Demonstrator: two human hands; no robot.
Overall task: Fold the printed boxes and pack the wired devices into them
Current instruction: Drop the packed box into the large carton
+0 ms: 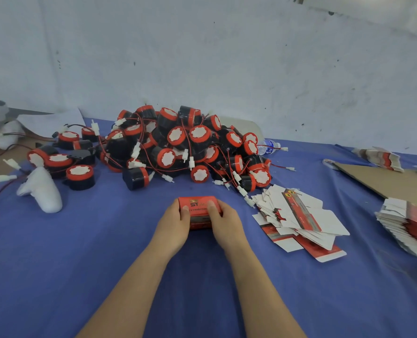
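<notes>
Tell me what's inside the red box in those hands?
Nothing inside shows. The red box looks folded shut, held by the left hand and right hand, thumbs on top, so its inside is covered.

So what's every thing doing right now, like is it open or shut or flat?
red box, folded into shape, held in both hands.
left hand, grips the box's left end, thumb on top.
right hand, grips its right end, thumb on top.
wired devices, unpacked, heaped with wires tangled.
flat boxes, unfolded, in a messy pile.
water bottle, lying on its side.
</notes>
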